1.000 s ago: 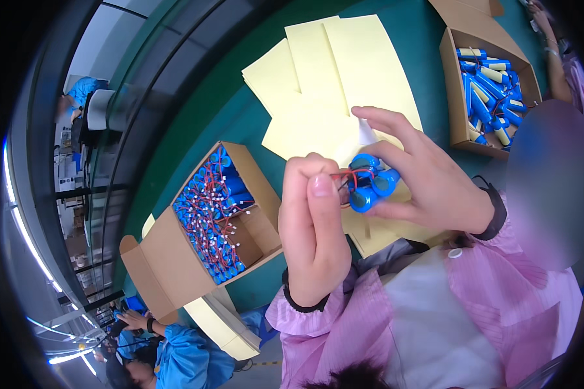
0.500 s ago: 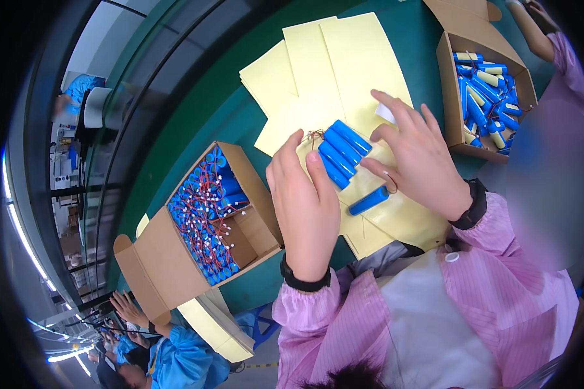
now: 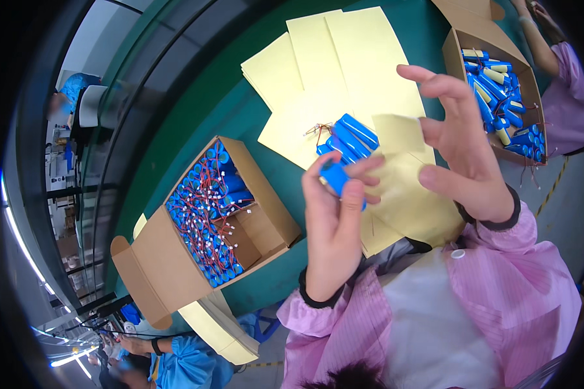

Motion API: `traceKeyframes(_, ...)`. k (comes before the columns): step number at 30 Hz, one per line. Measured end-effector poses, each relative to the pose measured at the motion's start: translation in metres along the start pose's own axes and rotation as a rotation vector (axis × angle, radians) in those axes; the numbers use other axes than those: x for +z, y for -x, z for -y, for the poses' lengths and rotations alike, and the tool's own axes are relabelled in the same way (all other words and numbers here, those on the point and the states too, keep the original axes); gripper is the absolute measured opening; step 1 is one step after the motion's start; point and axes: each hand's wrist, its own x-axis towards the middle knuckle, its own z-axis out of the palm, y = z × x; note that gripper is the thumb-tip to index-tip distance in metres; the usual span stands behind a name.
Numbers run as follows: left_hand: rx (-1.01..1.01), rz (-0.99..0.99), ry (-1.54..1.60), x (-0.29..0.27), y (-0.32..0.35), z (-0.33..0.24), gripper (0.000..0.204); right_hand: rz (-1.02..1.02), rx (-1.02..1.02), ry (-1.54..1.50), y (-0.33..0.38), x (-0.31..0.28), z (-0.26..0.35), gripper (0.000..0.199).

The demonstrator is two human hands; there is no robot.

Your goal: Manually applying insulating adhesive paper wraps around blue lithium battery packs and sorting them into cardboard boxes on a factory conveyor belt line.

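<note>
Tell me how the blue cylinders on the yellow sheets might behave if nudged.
The blue cylinders would probably roll, being round and lying on their sides. Their thin wires look floppy and might tangle, since they cross loosely. Their shine suggests they may be slightly slippery.

On the table (image 3: 272, 279) before me, paper sheets (image 3: 373, 61) overlap; loose battery cells (image 3: 352, 137) lie side by side on them, wire leads (image 3: 318, 131) at their left. Nearer, my left hand (image 3: 337, 227) holds one battery cell (image 3: 334, 178) over the sheets; my right hand (image 3: 464, 146) is to its right, a paper slip (image 3: 396, 134) by its fingers. Left of the sheets, the left carton (image 3: 271, 191) contains wired cells (image 3: 207, 214); far right, the right carton (image 3: 457, 71) contains jumbled cells (image 3: 493, 97).
</note>
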Motion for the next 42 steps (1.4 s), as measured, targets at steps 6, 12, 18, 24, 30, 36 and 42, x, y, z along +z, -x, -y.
traceKeyframes(6,-0.040,-0.107,0.245,0.000,0.001,-0.007,0.030,0.049,0.067,-0.054,0.002,0.019,0.012,0.070)
traceKeyframes(12,0.030,-0.067,0.135,-0.011,0.007,-0.001,0.042,0.098,0.276,-0.144,0.001,0.019,0.014,0.049)
traceKeyframes(18,-0.022,-0.039,0.258,-0.011,0.004,-0.003,0.042,0.122,-0.382,1.034,-0.006,0.015,0.029,0.029)
traceKeyframes(24,-0.119,-0.021,0.314,-0.009,0.005,-0.006,0.041,0.162,-0.216,0.617,-0.002,0.010,0.027,0.056)
traceKeyframes(30,-0.111,0.012,0.242,-0.007,0.007,-0.002,0.038,0.002,0.484,-0.439,0.000,0.020,0.007,0.055)
traceKeyframes(36,-0.090,0.012,0.162,-0.004,0.007,0.000,0.042,-0.031,0.557,-0.446,-0.001,0.026,0.006,0.055)
traceKeyframes(42,-0.092,-0.014,0.180,-0.002,0.007,0.001,0.041,-0.059,0.550,-0.462,0.001,0.026,0.001,0.053)
